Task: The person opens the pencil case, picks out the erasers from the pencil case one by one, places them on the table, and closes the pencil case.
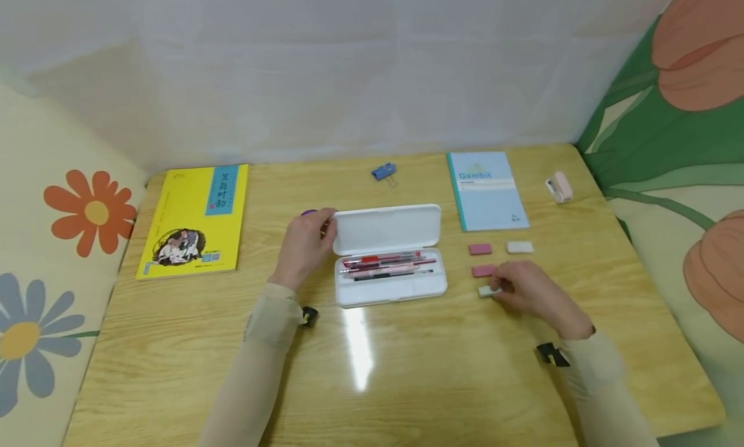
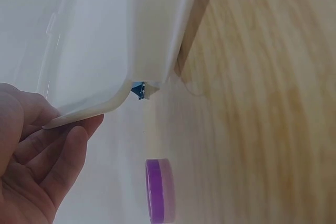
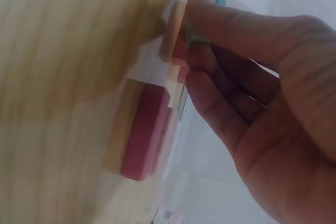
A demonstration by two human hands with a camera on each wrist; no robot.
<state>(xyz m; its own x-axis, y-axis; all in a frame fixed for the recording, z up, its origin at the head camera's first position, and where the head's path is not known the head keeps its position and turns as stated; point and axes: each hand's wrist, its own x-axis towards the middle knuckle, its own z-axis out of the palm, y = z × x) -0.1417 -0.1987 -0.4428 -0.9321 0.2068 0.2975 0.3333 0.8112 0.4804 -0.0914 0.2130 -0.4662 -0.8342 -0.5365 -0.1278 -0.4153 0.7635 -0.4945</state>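
The white pencil case [image 1: 401, 295] stands open, its lid [image 1: 386, 230] raised at the back. Several pens and pencils [image 1: 383, 266] lie inside, among them a red-capped one. My left hand [image 1: 302, 247] pinches the lid's left corner between thumb and fingers, seen close up in the left wrist view. To the right of the case, my right hand [image 1: 537, 295] pinches a white eraser [image 1: 487, 292] between thumb and fingertips. Just behind that eraser lies a pink one [image 1: 481, 270], partly overlapped by the fingers. Farther back are another pink eraser [image 1: 480, 249] and a white eraser [image 1: 520, 247].
A yellow book [image 1: 194, 221] lies at the left. Behind the case is a blue binder clip [image 1: 383, 171]. A light blue notebook [image 1: 488, 192] and a pink-and-white stapler [image 1: 559, 187] lie back right. Purple tape [image 2: 156, 191] stands beside the lid's left end.
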